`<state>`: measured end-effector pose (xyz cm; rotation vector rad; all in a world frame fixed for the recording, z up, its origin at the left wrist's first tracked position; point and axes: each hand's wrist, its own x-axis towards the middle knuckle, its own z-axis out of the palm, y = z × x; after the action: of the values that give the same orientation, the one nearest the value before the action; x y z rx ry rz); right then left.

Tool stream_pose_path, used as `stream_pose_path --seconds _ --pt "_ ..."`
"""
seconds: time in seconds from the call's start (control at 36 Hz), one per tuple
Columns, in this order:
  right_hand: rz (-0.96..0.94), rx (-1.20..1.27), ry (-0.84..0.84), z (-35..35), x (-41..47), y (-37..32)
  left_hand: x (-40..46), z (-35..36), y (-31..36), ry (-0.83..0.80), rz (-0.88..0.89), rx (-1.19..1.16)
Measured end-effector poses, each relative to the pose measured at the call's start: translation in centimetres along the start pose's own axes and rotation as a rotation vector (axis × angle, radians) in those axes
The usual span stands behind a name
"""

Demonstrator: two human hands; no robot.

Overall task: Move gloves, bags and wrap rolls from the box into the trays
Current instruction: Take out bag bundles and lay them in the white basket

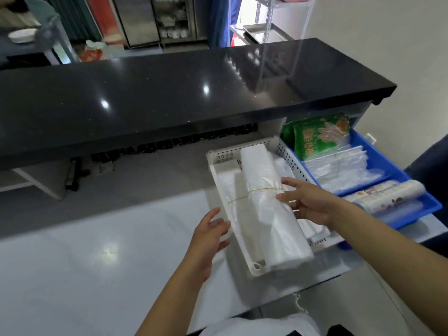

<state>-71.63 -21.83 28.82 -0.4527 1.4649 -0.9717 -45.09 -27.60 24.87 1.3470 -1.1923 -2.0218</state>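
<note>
A long bundle of white plastic bags (269, 204), tied with a rubber band, lies lengthwise in the white perforated tray (219, 177). My right hand (306, 202) rests against the bundle's right side with fingers relaxed. My left hand (209, 234) hovers open at the tray's left wall, touching or nearly touching it. Right of the tray stands the blue box (388, 166), which holds green glove packs (320, 139), clear bags (339, 169) and wrap rolls (385, 196).
A glossy black counter shelf (184, 93) overhangs the far side of the white worktop (109, 251). A second white perforated tray wall (288, 156) stands between tray and box. Dark items line the recess under the shelf.
</note>
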Motion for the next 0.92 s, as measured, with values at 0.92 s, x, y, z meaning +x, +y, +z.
stream_pose_path --seconds 0.92 --pt "-0.443 -1.624 -0.167 4.5 1.0 7.0 0.4 1.8 -0.9 0.056 -0.001 0.030"
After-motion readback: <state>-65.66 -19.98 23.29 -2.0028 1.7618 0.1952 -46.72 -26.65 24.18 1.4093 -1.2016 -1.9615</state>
